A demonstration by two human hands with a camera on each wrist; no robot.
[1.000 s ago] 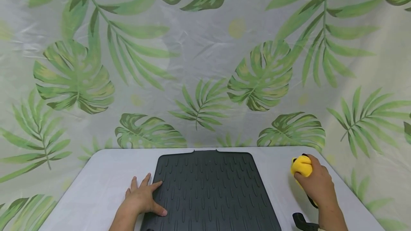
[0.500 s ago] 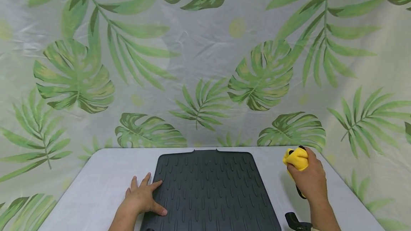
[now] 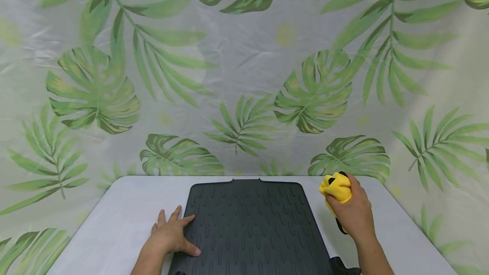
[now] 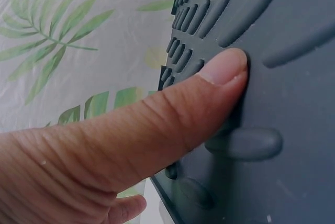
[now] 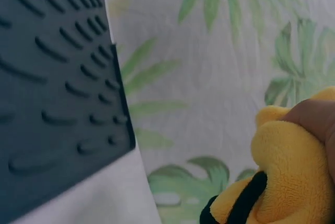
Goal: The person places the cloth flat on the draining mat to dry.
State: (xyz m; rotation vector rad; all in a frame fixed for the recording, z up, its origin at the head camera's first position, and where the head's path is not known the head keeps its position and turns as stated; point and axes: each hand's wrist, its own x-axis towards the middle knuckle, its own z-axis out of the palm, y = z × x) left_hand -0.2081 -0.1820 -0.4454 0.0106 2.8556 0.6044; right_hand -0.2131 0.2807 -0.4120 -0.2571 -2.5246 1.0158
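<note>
A dark grey rubber mat with raised ribs lies in the middle of the white table. My left hand rests at its left edge with the fingers spread, thumb and index finger on the mat. In the left wrist view the thumb presses flat against the ribbed surface. Right of the mat, my right hand grips a bunched yellow cloth with black trim, held above the table. The right wrist view shows the plush folds of this yellow cloth; most of that hand is out of frame.
The white table stretches to both sides of the mat. Behind it hangs a pale curtain printed with green leaves. A black device by the right wrist shows at the bottom edge, overlapping the mat's near right corner.
My right hand has moved left, towards the mat, with the yellow cloth in its grip. My left hand stays where it was on the mat. The head view has shifted slightly.
</note>
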